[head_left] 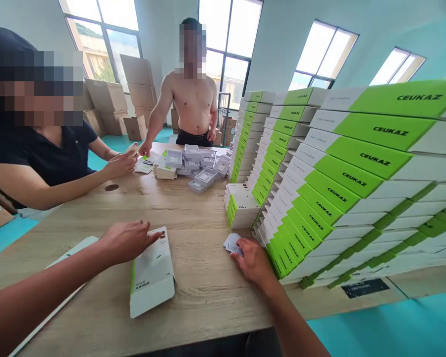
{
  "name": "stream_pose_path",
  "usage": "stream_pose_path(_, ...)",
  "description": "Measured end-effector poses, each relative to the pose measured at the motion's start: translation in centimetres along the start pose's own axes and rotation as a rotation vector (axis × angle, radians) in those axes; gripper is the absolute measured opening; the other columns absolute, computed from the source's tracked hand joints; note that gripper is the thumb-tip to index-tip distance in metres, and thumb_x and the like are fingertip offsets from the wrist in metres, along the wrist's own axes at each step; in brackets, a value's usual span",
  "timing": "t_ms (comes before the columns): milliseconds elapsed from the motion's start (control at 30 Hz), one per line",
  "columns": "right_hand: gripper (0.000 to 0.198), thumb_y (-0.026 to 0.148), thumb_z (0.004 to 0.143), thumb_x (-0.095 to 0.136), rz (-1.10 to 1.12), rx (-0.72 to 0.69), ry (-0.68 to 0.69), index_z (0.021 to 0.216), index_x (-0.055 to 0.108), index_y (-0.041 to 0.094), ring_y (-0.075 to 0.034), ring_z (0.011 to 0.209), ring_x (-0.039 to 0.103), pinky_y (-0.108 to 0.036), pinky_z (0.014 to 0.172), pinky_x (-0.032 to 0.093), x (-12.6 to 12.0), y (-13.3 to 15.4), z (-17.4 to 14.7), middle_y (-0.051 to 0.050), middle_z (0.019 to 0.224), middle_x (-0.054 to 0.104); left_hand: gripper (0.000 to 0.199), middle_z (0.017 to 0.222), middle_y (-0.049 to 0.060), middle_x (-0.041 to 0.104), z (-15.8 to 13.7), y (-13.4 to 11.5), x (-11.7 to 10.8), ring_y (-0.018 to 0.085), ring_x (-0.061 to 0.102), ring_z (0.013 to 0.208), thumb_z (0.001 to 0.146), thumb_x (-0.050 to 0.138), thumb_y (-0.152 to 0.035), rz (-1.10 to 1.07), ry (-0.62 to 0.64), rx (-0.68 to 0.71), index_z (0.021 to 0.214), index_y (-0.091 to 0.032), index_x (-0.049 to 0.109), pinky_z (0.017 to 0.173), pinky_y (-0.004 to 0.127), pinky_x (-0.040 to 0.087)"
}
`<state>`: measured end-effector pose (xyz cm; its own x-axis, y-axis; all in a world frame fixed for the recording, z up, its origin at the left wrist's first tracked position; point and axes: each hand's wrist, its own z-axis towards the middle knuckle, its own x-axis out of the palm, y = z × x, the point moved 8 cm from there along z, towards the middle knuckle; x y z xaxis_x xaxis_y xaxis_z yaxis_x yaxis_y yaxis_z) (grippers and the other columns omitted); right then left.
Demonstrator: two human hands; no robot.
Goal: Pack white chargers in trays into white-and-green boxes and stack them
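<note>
A white-and-green flat carton (154,280) lies on the table with its near end flap open. My left hand (128,242) is over its far left part, index finger stretched onto the printed top and the other fingers loosely bent. To the right, my right hand (251,260) has its thumb and fingers around a small stack of printed leaflets (231,243), which rests on the table beside the stacked boxes. Under my left forearm, another white flat piece (72,252) lies partly hidden.
Tall stacks of green-and-white CEUKAZ boxes (319,198) line the right side, with a shorter pile (241,203) beside them. White plastic trays (204,176) are heaped at the back. One co-worker (55,158) sits left; another person (193,104) stands across the table, reaching in.
</note>
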<state>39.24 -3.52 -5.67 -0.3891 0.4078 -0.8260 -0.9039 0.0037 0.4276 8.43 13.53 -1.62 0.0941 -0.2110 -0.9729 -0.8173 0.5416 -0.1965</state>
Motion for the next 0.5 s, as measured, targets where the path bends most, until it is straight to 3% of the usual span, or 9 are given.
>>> stream_pose_path(33, 0.006, 0.024, 0.088, 0.07, 0.014, 0.012, 0.023, 0.087, 0.075, 0.021, -0.027, 0.09, 0.073, -0.034, 0.081, 0.056, 0.1, -0.2, 0.2, -0.01, 0.095, 0.079, 0.048, 0.124, 0.027, 0.071, -0.8, 0.2, -0.1, 0.05, 0.066, 0.116, 0.08, 0.057, -0.034, 0.024, 0.024, 0.045, 0.122, -0.015, 0.074, 0.094, 0.061, 0.05)
stream_pose_path(100, 0.012, 0.025, 0.09, 0.068, 0.048, 0.041, 0.057, 0.08, 0.074, 0.021, -0.024, 0.082, 0.072, -0.03, 0.074, 0.052, 0.2, -0.3, 0.3, -0.008, 0.087, 0.079, 0.081, 0.158, 0.016, 0.05, -2.4, -0.5, 0.2, 0.046, 0.047, 0.143, 0.068, 0.06, -0.015, 0.074, 0.089, 0.217, 0.148, -0.027, 0.056, 0.108, 0.062, 0.041)
stream_pose_path(167, 0.024, 0.029, 0.094, 0.062, 0.086, 0.076, 0.063, 0.073, 0.072, 0.021, -0.021, 0.072, 0.07, -0.028, 0.067, 0.048, -0.1, -0.1, 0.4, -0.007, 0.076, 0.076, 0.109, 0.169, 0.006, 0.032, -3.8, -2.6, 1.2, 0.041, 0.03, 0.154, 0.058, 0.058, -0.003, 0.112, 0.156, 0.437, 0.159, -0.039, 0.037, 0.117, 0.064, 0.029)
stream_pose_path(233, 0.035, 0.036, 0.099, 0.053, 0.126, 0.11, 0.022, 0.073, 0.07, 0.021, -0.021, 0.069, 0.068, -0.028, 0.066, 0.047, -1.1, 0.3, 0.7, -0.008, 0.074, 0.074, 0.113, 0.167, 0.008, 0.037, -4.4, -4.7, 2.1, 0.04, 0.029, 0.155, 0.055, 0.058, 0.0, 0.13, 0.203, 0.589, 0.16, -0.038, 0.035, 0.122, 0.065, 0.021)
stream_pose_path(333, 0.046, 0.049, 0.104, 0.037, 0.203, 0.156, -0.088, 0.09, 0.069, 0.019, -0.022, 0.077, 0.069, -0.029, 0.068, 0.05, -3.3, 1.5, 1.1, -0.011, 0.086, 0.075, 0.1, 0.152, 0.013, 0.056, -3.7, -6.6, 1.8, 0.041, 0.042, 0.148, 0.054, 0.066, -0.004, 0.083, 0.176, 0.669, 0.149, -0.03, 0.052, 0.124, 0.061, 0.019)
stream_pose_path(400, 0.053, 0.056, 0.106, 0.029, 0.273, 0.178, -0.11, 0.099, 0.066, 0.019, -0.02, 0.068, 0.066, -0.028, 0.059, 0.05, -4.2, 2.8, 1.1, -0.007, 0.081, 0.072, 0.094, 0.144, 0.014, 0.06, -2.9, -6.7, 0.4, 0.042, 0.05, 0.139, 0.051, 0.071, -0.009, -0.082, 0.103, 0.63, 0.142, -0.026, 0.055, 0.121, 0.056, 0.029)
stream_pose_path(500, 0.054, 0.066, 0.101, 0.038, 0.588, 0.278, 0.053, 0.099, 0.065, 0.019, -0.014, 0.048, 0.052, -0.023, 0.041, 0.039, -3.9, 5.4, 0.4, 0.001, 0.065, 0.061, 0.1, 0.132, 0.011, 0.063, -2.6, -5.4, -1.4, 0.038, 0.061, 0.121, 0.054, 0.074, -0.018, -0.478, 0.041, 0.518, 0.148, -0.024, 0.043, 0.105, 0.042, 0.049)
